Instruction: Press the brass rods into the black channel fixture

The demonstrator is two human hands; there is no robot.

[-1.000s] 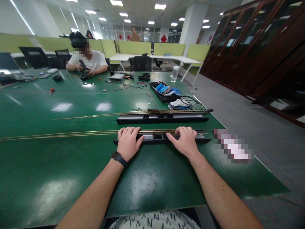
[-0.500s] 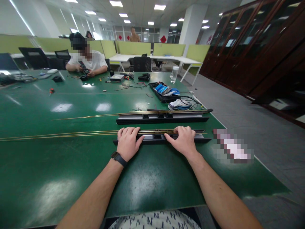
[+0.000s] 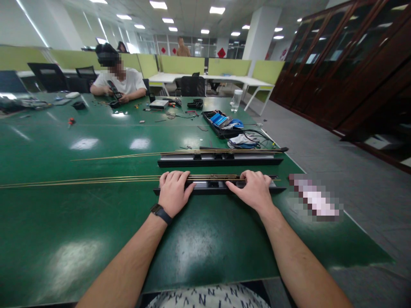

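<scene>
Across the green table in front of me lies a long black rail (image 3: 212,191) with a silvery inner face. Several thin brass-coloured rods (image 3: 128,178) run along its top and stretch far out to the left. My left hand (image 3: 174,191) is closed over the left part of the rail, fingers on the far side, thumb on the near side. My right hand (image 3: 255,189) grips the rail's right part in the same way; its fingertips are partly hidden behind the rods. Farther back lies a similar black rail (image 3: 221,162) with thin rods on it.
A black tray (image 3: 210,124) with blue packets stands behind the rails, next to gloves (image 3: 242,140) and dark cables. A clear cup (image 3: 236,100) is near the right edge. Across the table a person (image 3: 120,81) handles a dark device. A blurred pinkish item (image 3: 314,196) lies to the right.
My right hand has shifted a little to the right along the near rail. The left hand stays at the same place on it. The view has moved very slightly.
</scene>
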